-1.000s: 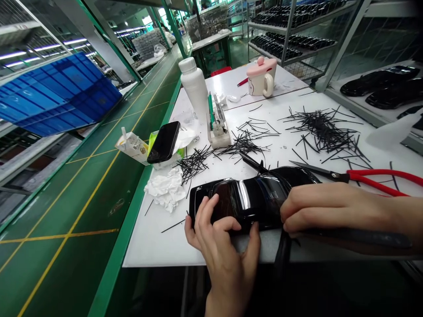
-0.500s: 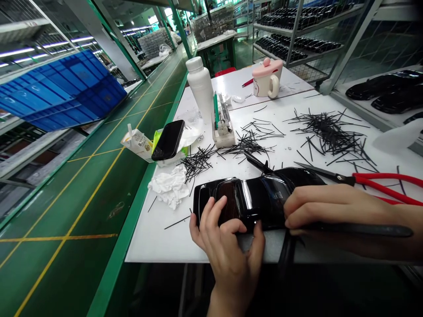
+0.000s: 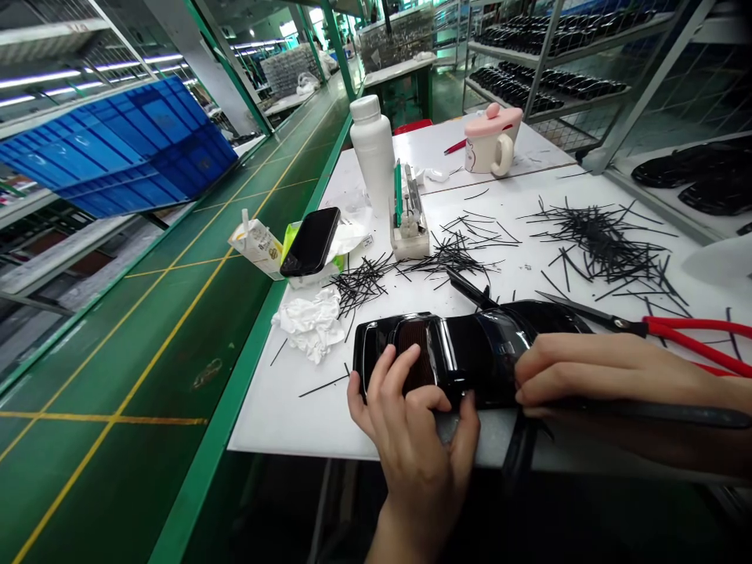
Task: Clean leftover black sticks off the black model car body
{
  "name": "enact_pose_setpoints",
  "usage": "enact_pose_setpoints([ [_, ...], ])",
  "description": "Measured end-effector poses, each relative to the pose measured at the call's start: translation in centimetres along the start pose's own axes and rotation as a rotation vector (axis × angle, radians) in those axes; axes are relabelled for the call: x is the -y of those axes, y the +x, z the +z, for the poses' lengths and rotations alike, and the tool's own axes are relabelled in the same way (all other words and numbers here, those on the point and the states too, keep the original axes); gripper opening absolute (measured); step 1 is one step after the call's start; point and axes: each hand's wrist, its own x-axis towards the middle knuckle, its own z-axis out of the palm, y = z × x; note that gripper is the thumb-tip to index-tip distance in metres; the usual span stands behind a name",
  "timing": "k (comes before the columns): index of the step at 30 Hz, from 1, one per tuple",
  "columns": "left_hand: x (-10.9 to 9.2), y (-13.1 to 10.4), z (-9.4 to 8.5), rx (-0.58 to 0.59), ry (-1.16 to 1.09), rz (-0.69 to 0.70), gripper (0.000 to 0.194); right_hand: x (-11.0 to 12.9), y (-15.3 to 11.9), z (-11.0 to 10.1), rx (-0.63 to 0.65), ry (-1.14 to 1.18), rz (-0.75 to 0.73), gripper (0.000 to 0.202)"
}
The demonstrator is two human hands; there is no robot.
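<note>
A glossy black model car (image 3: 470,345) lies on the white table near its front edge, one door swung out on the far side and another dark part sticking out on the near side. My left hand (image 3: 411,423) grips its left end, fingers over the top and thumb against the near side. At the car's near side, toward its right end, my right hand (image 3: 587,376) pinches a slim black tool (image 3: 663,411) whose handle runs back under the palm. The tool's tip is hidden by my fingers. Red-handled scissors (image 3: 634,325) lie just beyond my right hand.
Thin black strips (image 3: 605,239) lie in several piles beyond the car. A phone (image 3: 311,241), crumpled tissue (image 3: 311,321), drink carton (image 3: 257,244), white bottle (image 3: 374,153) and lidded mug (image 3: 492,141) stand about. Left runs a green conveyor belt (image 3: 193,337); right are racks (image 3: 546,70) of black car bodies.
The view has shifted slightly, so the whole scene sits a little further right. Both hands keep their places on the car, with little visible motion.
</note>
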Motion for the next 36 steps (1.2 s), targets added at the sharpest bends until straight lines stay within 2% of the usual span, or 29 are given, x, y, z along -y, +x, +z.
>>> enact_pose_setpoints([
  [4,0.0,0.0,-0.1,0.006,-0.003,-0.004,0.025,-0.2,-0.2,0.2,0.021,-0.025,-0.006,0.015],
  [18,-0.2,-0.1,0.0,-0.023,-0.086,-0.049,0.023,1.1,1.0,1.6,-0.083,-0.228,0.05,0.008],
  [24,0.0,-0.2,-0.1,-0.011,-0.09,-0.035,0.023,1.0,1.3,1.9,-0.099,-0.232,0.076,0.008],
  [36,0.3,-0.4,0.2,-0.076,-0.123,-0.024,0.023,1.2,0.5,1.1,-0.075,-0.147,0.15,0.01],
])
